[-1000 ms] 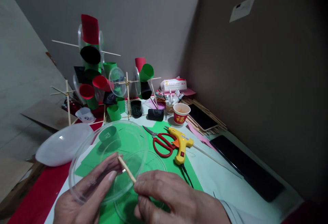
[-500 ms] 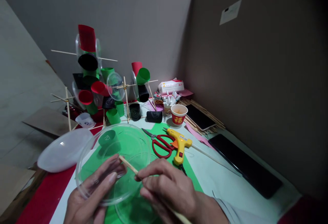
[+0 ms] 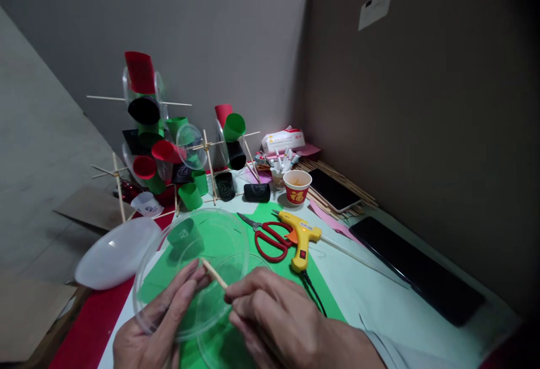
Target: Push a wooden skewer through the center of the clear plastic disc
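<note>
Skewer slants up-left against lid (right hand pinching).

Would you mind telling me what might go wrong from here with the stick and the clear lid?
1. The right hand presses the wooden stick against the clear lid right beside the fingertips of the left hand; a slip might jab them.
2. The thin lid, held in one hand, may flex or crack.
3. The cord of the glue gun runs close to the right hand and could be snagged.
</note>
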### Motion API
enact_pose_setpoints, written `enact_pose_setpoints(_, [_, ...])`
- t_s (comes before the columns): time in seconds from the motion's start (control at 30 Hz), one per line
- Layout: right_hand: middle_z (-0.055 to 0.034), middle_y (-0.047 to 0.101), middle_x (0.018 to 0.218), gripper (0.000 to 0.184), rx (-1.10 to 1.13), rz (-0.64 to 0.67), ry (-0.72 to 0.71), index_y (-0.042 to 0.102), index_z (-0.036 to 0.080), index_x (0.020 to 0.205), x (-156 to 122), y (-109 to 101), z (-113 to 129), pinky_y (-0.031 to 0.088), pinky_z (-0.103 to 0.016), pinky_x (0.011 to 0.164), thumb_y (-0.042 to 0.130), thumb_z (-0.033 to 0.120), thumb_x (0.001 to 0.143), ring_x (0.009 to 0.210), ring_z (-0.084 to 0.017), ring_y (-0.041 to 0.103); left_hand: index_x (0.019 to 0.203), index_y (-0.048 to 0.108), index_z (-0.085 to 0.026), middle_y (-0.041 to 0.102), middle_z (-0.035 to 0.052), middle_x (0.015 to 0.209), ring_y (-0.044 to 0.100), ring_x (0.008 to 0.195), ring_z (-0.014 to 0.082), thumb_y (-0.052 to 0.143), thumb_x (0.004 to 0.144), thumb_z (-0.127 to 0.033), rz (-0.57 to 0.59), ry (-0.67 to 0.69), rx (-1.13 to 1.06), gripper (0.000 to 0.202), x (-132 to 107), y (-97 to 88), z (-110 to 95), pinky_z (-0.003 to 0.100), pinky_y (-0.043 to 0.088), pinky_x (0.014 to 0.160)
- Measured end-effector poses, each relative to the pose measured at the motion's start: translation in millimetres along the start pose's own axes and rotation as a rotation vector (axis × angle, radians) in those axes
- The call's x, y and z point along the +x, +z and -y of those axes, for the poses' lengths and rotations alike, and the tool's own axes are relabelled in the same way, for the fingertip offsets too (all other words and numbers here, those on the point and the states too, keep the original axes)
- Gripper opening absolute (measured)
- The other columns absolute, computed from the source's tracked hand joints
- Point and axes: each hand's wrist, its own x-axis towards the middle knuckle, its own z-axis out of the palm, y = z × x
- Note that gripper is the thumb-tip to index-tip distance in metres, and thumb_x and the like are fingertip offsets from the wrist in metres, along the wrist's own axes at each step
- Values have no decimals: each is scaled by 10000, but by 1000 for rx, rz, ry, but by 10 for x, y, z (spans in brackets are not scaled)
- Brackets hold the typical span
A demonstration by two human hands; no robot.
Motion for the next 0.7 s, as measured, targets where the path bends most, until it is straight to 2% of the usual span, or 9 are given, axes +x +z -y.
enact_pose_setpoints(0.1, [-111,701,906,80,129,-109,80,588,149,960,46,50,-22,588,-225,736,567,79,927,847,-166,703,1095,795,-262,765,58,1202,696,1158,286,860,713,-509,25,151,109,460,-52,7,45,293,510,1046])
enact_pose_setpoints(0.2, [-88,716,900,61,235,-128,209,622,155,936,108,7,5,569,-234,772,591,107,914,852,-157,696,1077,801,-279,775,51,1173,690,1170,294,836,734,-534,19,181,166,428,-72,33,28,344,473,1101])
enact_pose_setpoints(0.27, [-69,729,867,66,293,-110,373,646,162,876,161,-54,29,554,-229,751,604,154,927,818,-148,696,1070,806,-270,791,64,1115,699,1150,284,852,699,-565,41,144,161,476,-63,47,-1,282,493,1060])
enact_pose_setpoints(0.37, [-61,747,837,143,397,-57,604,652,168,818,229,-142,54,553,-224,716,598,198,947,809,-150,712,1084,802,-257,803,79,1050,719,1108,272,909,610,-557,85,71,63,571,-36,56,-59,171,546,917])
enact_pose_setpoints(0.43, [-67,747,850,134,390,-52,533,644,168,827,239,-166,51,561,-232,733,589,187,947,823,-153,714,1134,783,-274,799,68,1079,720,1106,259,933,598,-489,106,17,0,597,-9,51,-107,143,550,883])
enact_pose_setpoints(0.5, [-72,736,877,82,320,-54,350,631,169,869,211,-155,25,565,-236,763,591,146,936,839,-150,705,1144,780,-260,792,81,1106,724,1096,265,941,597,-435,153,-51,-46,597,30,37,-157,157,559,889])
enact_pose_setpoints(0.6, [-91,717,961,60,212,5,118,604,169,967,124,-104,-35,570,-220,776,590,113,948,863,-143,693,1027,817,-188,787,137,1093,727,1079,330,953,550,-475,209,-108,-126,573,85,15,-204,263,595,920])
enact_pose_setpoints(0.7, [-92,700,1048,64,65,111,11,596,172,998,36,-69,-50,563,-180,774,538,151,1012,860,-121,680,978,824,-183,791,137,1073,719,1089,365,949,534,-514,153,-109,-124,568,79,7,-172,345,603,946])
